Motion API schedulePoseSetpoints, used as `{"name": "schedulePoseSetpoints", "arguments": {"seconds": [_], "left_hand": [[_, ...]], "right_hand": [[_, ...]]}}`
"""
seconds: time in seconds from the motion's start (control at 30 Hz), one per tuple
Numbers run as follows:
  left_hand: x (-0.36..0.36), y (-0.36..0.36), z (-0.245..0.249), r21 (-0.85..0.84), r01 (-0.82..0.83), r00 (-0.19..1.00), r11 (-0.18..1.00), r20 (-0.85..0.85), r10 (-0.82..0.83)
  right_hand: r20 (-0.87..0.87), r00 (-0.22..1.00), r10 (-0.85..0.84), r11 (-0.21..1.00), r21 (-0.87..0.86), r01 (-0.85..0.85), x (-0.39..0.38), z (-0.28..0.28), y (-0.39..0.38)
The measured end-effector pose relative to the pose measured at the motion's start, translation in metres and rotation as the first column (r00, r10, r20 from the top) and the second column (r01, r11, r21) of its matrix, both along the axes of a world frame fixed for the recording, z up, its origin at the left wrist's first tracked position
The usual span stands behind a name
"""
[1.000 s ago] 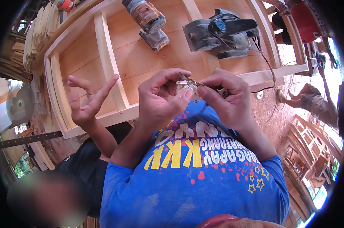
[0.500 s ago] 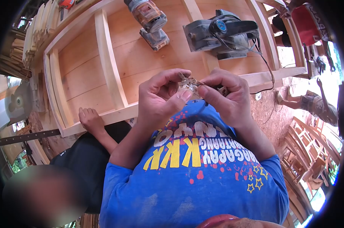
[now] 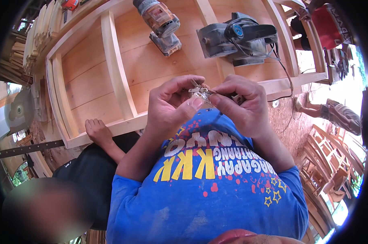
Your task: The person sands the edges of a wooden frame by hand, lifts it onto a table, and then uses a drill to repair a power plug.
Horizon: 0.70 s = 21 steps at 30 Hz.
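Observation:
In front of my chest, my left hand (image 3: 167, 106) is closed, its thumb and fingers pinching a small pale part with shiny metal bits (image 3: 198, 92). It looks partly see-through, and its exact kind is too small to tell. My right hand (image 3: 245, 106) pinches a thin brownish, wire-like end at the right side of that part. Another small light-coloured piece (image 3: 237, 98) shows under my right fingers, mostly hidden. Both hands are just over the near rail of a wooden frame (image 3: 118, 65).
Lying on the framed panel are a dusty orange cordless power tool (image 3: 161, 25) and a black corded power tool (image 3: 237, 38) with its cord (image 3: 288, 75). A co-worker's hand (image 3: 98, 131) rests on the near rail. Wooden chair frames (image 3: 334, 162) stand at right; another person is farther back.
The small part has turned slightly between my fingers, so its metal bits show more plainly. My hands stay almost in place. The co-worker's hand shifts slightly.

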<state>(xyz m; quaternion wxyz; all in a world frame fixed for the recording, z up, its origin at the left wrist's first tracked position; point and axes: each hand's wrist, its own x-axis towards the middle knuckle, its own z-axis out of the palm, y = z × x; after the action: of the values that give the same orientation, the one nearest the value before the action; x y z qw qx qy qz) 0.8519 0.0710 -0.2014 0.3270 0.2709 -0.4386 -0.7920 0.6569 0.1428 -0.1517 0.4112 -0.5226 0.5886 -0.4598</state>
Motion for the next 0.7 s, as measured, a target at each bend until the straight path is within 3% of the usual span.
{"name": "schedulePoseSetpoints", "arguments": {"seconds": [0.17,0.6,0.7], "left_hand": [[0.0001,-0.0028,-0.0011,0.045,-0.003,0.999,0.999,-0.046,0.005],[-0.0017,-0.0041,-0.0015,0.067,-0.005,1.0,0.998,-0.03,0.007],[-0.0046,-0.0029,-0.0057,0.05,-0.051,0.991,0.997,-0.125,0.057]], "right_hand": [[-0.101,0.995,0.012,1.0,-0.022,-0.015,0.0001,0.0081,-0.0028],[-0.066,0.998,0.01,0.999,-0.035,-0.012,-0.0009,0.0033,-0.0028],[-0.039,0.998,0.05,0.995,-0.083,-0.053,-0.0021,0.0001,-0.0016]]}}
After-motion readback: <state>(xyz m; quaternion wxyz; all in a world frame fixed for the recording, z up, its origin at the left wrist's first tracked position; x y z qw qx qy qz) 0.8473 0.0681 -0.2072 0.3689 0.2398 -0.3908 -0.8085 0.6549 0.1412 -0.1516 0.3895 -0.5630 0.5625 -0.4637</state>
